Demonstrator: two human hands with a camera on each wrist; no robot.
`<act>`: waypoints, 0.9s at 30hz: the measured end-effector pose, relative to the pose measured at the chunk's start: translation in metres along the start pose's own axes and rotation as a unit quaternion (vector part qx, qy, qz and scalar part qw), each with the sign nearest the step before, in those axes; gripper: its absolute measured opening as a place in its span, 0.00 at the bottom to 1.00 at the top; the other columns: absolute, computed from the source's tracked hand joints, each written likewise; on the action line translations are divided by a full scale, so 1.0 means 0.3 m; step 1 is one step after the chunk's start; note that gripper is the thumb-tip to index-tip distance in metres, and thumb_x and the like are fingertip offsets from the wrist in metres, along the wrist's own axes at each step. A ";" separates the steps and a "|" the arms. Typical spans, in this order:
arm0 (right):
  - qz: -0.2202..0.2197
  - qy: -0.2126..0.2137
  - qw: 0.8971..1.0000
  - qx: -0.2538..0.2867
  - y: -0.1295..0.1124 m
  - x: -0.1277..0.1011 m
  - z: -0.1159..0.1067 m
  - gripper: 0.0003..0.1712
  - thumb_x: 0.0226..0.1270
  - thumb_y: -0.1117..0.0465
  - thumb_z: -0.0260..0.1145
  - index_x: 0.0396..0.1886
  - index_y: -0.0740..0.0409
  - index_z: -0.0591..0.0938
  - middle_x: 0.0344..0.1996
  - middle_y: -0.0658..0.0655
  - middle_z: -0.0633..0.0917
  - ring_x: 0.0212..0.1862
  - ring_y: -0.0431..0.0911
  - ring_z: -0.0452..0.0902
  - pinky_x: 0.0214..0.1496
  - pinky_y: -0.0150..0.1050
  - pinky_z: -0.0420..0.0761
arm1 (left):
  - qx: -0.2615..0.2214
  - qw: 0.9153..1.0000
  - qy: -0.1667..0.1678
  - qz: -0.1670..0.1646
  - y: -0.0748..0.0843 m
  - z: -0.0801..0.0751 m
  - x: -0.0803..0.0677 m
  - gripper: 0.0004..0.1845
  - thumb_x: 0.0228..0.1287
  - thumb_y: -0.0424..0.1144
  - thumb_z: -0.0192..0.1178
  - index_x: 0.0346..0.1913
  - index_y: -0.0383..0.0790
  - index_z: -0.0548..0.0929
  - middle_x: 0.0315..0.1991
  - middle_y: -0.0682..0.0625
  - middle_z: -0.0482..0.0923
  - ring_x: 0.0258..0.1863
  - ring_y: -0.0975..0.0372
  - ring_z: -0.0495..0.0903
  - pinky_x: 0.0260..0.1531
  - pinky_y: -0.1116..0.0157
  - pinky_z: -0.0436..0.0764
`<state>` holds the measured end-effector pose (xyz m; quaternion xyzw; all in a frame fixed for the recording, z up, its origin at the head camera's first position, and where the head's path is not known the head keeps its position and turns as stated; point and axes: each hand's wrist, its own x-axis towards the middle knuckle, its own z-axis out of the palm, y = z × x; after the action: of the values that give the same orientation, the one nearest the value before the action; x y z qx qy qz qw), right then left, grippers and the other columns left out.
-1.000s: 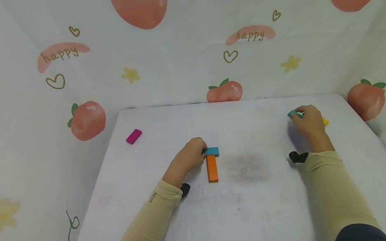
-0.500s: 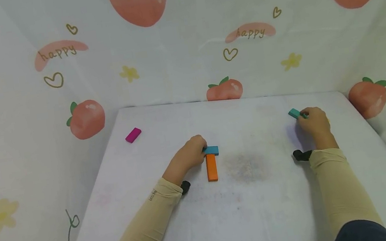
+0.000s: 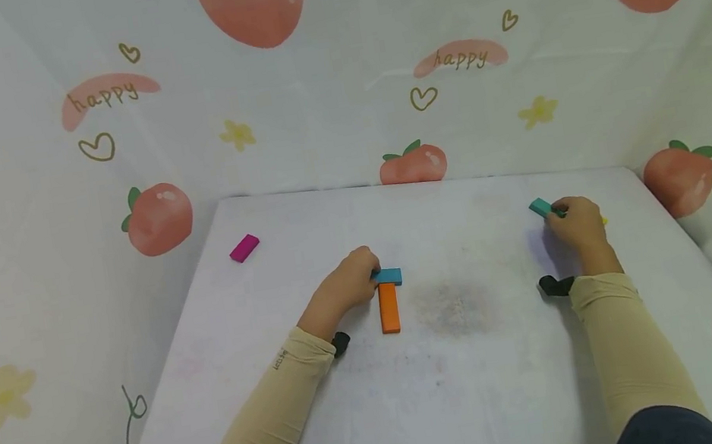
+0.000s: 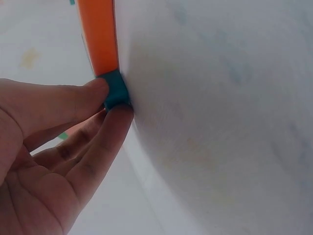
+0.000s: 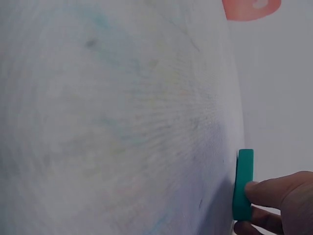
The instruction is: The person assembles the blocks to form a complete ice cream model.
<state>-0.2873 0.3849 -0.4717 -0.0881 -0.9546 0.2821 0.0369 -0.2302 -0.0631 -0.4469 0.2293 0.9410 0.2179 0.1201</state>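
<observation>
Near the middle of the table my left hand [image 3: 352,281] pinches the left end of a blue block [image 3: 389,277] between thumb and finger. That block lies crosswise against the far end of an orange block [image 3: 388,309], and the two touch. In the left wrist view, thumb and fingertip press the two sides of the blue block's end [image 4: 116,89]. At the far right my right hand [image 3: 579,225] pinches a teal green block [image 3: 540,207] by its near end. The right wrist view shows the thumb on the teal block [image 5: 243,186], with fingers on its other side.
A magenta block [image 3: 245,248] lies at the far left of the table [image 3: 493,401]. A bit of a yellow block [image 3: 604,221] shows behind the right hand, mostly hidden. A printed curtain [image 3: 324,104] stands along the table's back and sides.
My right hand has shifted slightly right and toward me, showing more of the teal block and covering more of the yellow one. The left hand and its block have stayed put.
</observation>
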 end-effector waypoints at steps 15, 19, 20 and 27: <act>-0.018 -0.019 0.999 0.025 -0.096 0.014 0.064 0.25 0.77 0.60 0.58 0.63 0.77 0.79 0.58 0.78 0.80 0.58 0.67 0.76 0.66 0.65 0.78 | -0.010 1.000 0.004 0.005 -0.013 0.002 0.002 0.10 0.72 0.24 0.62 0.52 0.25 0.86 0.50 0.39 0.82 0.50 0.52 0.81 0.58 0.56 0.84; -0.024 -0.024 0.999 0.035 -0.129 0.019 0.091 0.25 0.78 0.60 0.59 0.62 0.77 0.80 0.58 0.77 0.81 0.59 0.67 0.77 0.66 0.65 0.78 | -0.011 1.000 0.004 0.004 -0.010 0.002 -0.001 0.10 0.72 0.24 0.62 0.52 0.25 0.87 0.50 0.39 0.82 0.49 0.53 0.81 0.58 0.56 0.85; -0.025 -0.026 0.999 0.039 -0.137 0.021 0.097 0.25 0.77 0.60 0.59 0.62 0.77 0.80 0.58 0.77 0.81 0.58 0.67 0.77 0.66 0.65 0.78 | -0.012 1.000 0.003 0.003 -0.008 0.001 -0.002 0.10 0.72 0.24 0.62 0.52 0.25 0.87 0.49 0.39 0.82 0.48 0.53 0.81 0.58 0.56 0.85; -0.034 -0.039 0.997 0.052 -0.202 0.029 0.141 0.24 0.78 0.61 0.59 0.63 0.76 0.80 0.59 0.77 0.81 0.60 0.66 0.77 0.66 0.64 0.79 | -0.013 1.000 -0.001 -0.005 0.007 -0.003 -0.009 0.10 0.72 0.25 0.62 0.52 0.26 0.87 0.50 0.39 0.82 0.48 0.53 0.80 0.58 0.56 0.85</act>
<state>-0.3098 0.3140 -0.4740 -0.0425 -0.9416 0.3336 0.0134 -0.2273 -0.0631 -0.4447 0.2231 0.9393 0.2290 0.1247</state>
